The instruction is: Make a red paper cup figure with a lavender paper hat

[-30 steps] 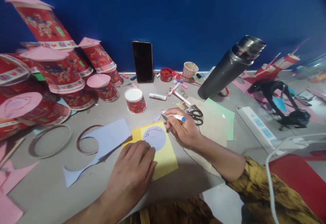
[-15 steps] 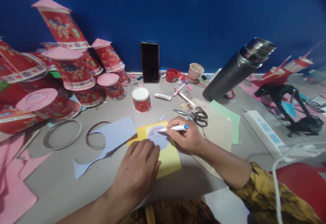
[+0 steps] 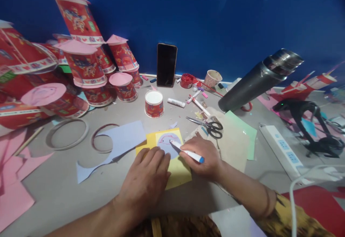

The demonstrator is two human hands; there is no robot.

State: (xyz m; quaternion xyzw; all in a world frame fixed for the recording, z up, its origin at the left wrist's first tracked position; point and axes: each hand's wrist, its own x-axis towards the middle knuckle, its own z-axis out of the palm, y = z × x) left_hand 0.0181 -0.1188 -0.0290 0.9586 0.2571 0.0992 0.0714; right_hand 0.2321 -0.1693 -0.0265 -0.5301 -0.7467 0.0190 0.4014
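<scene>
My right hand (image 3: 202,156) grips a white marker with a blue end (image 3: 191,153), its tip at the round lilac paper (image 3: 174,152). Thin drawn lines and a small dark dot show on that circle. It lies over a yellow sheet (image 3: 179,174) on the table. My left hand (image 3: 151,172) rests flat, fingers stretched out, on the left part of the yellow sheet and the edge of the circle. Beyond my right hand lie scissors (image 3: 208,126) with black handles. Left of the yellow sheet is a cut lilac sheet (image 3: 128,136) with a round gap.
Red paper cups (image 3: 83,64) with pink paper tops are stacked at the left. A phone (image 3: 166,64) leans on the blue wall. A dark flask (image 3: 256,82) tilts at the right, near a power strip (image 3: 283,150). Two rings (image 3: 67,147) lie left.
My right hand has turned and shifted slightly right and down, so the marker's blue end now points lower. Its tip stays on the circle. My left hand stays put; the view has shifted a little.
</scene>
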